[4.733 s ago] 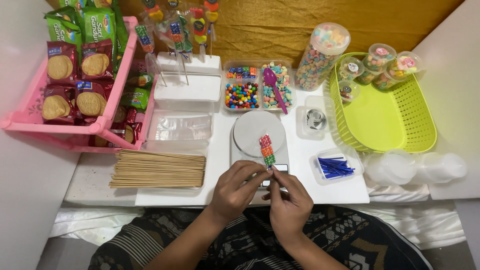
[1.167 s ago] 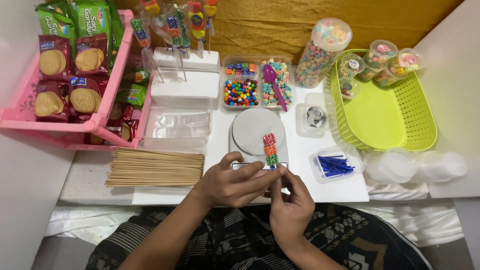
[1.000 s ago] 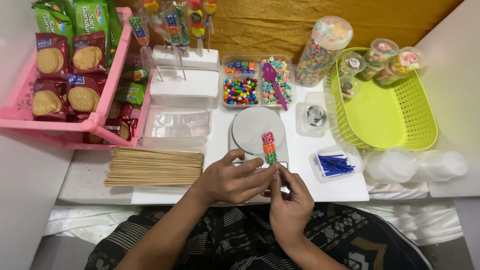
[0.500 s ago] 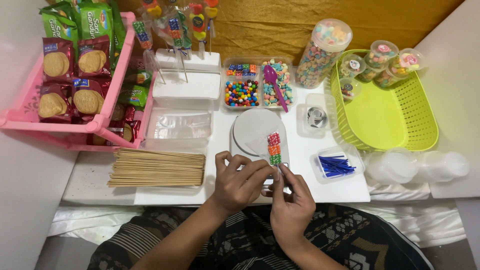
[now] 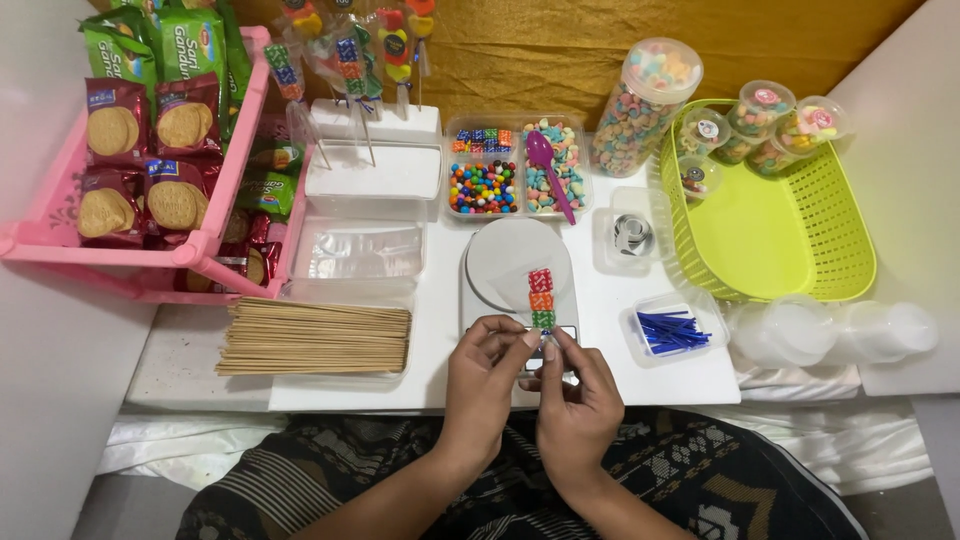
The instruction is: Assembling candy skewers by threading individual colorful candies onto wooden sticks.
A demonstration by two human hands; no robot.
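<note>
I am sitting at a white table (image 5: 420,385) that is carrying everything within reach of me. At my far left a pink rack (image 5: 100,252) is holding packets of round biscuits (image 5: 110,130), tilted toward me so that their faces are showing. At my far right a lime-green basket (image 5: 790,235) is lying mostly bare, with small lidded candy cups (image 5: 770,115) gathered in its far corner, and a tall clear jar of pastel cereal rings (image 5: 640,105) is standing just beside it. Behind the centre a white block (image 5: 375,120) is holding finished wrapped skewers upright by their sticks, which is probably keeping them from touching one another. In front of it a divided clear tray (image 5: 515,170) is keeping the coloured candies sorted, with a purple spoon (image 5: 548,170) lying across it. A bundle of bare wooden sticks (image 5: 315,337) is lying flat at my left, near my hands, and a small clear tub of blue twist ties (image 5: 670,332) is sitting at my right. Directly ahead a small white scale (image 5: 515,270) is sitting with its round plate just behind my fingers. Above its near edge I am holding a candy skewer (image 5: 541,298), red, orange and green cubes stacked on a stick, standing upright. My left hand (image 5: 490,375) is pinching the stick's lower end from one side and my right hand (image 5: 580,395) is closing on it from the other, fingertips meeting just under the green cube, so that the stack is staying steady and upright.
</note>
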